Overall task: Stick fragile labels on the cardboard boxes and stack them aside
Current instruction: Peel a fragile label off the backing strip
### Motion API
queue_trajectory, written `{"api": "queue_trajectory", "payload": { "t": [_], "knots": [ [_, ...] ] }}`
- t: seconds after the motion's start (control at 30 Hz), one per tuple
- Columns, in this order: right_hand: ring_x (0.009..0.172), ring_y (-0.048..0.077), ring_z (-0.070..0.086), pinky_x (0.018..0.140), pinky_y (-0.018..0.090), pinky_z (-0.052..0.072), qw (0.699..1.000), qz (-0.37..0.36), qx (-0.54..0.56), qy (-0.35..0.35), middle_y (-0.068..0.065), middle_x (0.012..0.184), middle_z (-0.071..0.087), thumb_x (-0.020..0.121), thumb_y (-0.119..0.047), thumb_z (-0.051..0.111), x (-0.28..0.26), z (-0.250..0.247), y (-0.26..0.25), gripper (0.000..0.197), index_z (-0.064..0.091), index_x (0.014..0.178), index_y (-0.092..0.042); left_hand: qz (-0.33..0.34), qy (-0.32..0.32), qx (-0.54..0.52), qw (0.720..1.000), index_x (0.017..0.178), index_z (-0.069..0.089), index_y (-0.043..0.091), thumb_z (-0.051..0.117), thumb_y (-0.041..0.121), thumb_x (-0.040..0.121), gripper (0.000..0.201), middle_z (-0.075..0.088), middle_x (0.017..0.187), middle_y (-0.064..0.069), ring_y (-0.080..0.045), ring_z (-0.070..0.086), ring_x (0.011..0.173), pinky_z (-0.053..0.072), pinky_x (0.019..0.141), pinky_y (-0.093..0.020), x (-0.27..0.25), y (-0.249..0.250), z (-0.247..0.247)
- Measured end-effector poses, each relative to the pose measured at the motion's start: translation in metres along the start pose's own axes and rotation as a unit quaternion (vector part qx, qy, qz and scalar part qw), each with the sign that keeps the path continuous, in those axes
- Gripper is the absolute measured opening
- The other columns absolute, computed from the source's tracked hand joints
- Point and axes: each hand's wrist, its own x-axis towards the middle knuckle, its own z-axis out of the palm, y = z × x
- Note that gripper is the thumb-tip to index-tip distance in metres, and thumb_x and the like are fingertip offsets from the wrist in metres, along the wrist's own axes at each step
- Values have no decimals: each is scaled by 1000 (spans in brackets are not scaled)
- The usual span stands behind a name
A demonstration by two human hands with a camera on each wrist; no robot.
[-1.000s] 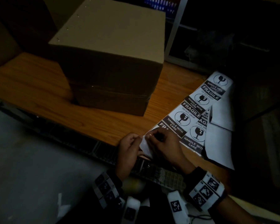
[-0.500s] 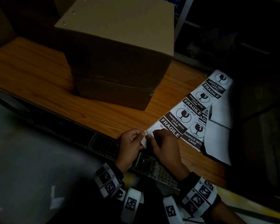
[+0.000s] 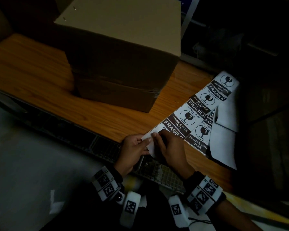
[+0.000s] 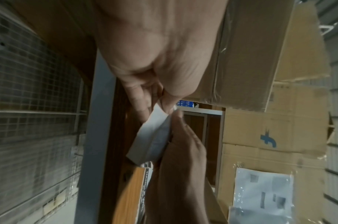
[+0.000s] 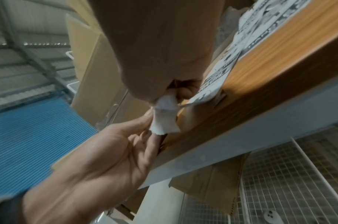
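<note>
At the near edge of the surface (image 3: 107, 117), both hands' grips pinched the strip's end, the left hand (image 3: 133, 152) on the white backing (image 3: 148, 144) and the right hand (image 3: 169, 147) on the fragile label (image 3: 173, 129), which might tear or curl onto itself if peeled unevenly, the cardboard boxes (image 3: 120, 52) waiting behind.

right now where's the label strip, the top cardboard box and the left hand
label strip (image 3: 187, 117): head view, on a printed label mid-strip
top cardboard box (image 3: 123, 22): head view, on its lit top face
left hand (image 3: 132, 150): head view, on its back
</note>
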Motion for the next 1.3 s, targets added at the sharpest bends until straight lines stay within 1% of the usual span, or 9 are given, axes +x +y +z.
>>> {"api": "queue_trajectory", "payload": {
  "t": [0.13,0.27,0.4,0.5,0.77,1.03,1.1,1.17,1.3],
  "knots": [
    [50,2,43,53,23,31,998,24,44,-22,-10,53,44,99,-35,48,5,2,3,36,42,64,-30,-15,-13,-28,999,106,68,3,54,5,97,17,75,96,-13,-24,73,87,58,68,-28,0,2,-3],
    [53,7,46,55,29,37,985,74,146,-54,-4,58,51,101,-27,53,8,0,4,33,55,72,-12,-31,-23,-55,998,112,66,0,54,8,97,20,73,103,-16,-28,72,93,58,72,-32,-1,2,-9],
    [53,9,44,55,29,36,974,98,195,-54,-2,57,48,101,-27,54,10,3,4,36,54,72,-5,-44,-13,-78,996,111,66,0,55,7,96,20,73,103,-17,-29,72,92,58,69,-32,-1,1,-11],
    [58,13,46,58,33,37,969,106,220,-46,4,62,49,98,-36,53,11,7,8,43,54,76,1,-49,-9,-84,995,109,66,1,56,8,95,18,74,102,-17,-28,73,90,59,68,-31,0,1,-11],
    [50,2,41,53,24,35,963,135,233,-5,-8,55,45,100,-25,54,9,7,6,36,51,66,-15,-61,9,-93,994,110,66,2,57,8,95,19,74,104,-15,-28,72,92,58,66,-30,0,2,-9],
    [53,12,40,55,32,34,945,175,273,47,1,55,41,100,-31,54,12,15,5,41,49,65,-10,-53,18,-122,991,112,65,1,56,8,95,21,72,108,-17,-30,70,99,59,79,-37,0,1,-7],
    [55,16,43,54,36,36,938,181,289,61,11,56,43,98,-40,54,12,19,3,49,49,66,-3,-46,22,-150,987,116,64,0,55,7,95,24,72,109,-16,-30,69,102,58,82,-38,-1,1,-6],
    [57,18,44,54,36,36,934,180,297,81,14,59,44,99,-38,53,12,22,-1,49,48,68,1,-34,33,-168,985,115,65,1,56,7,94,24,72,110,-16,-29,70,100,58,77,-36,-1,1,-4],
    [57,15,39,56,32,32,929,183,292,133,2,58,39,101,-29,52,10,25,-7,42,44,63,-13,-10,40,-179,983,111,67,4,56,8,92,22,73,108,-15,-27,71,97,57,70,-32,-6,0,-1]
  ]
}}
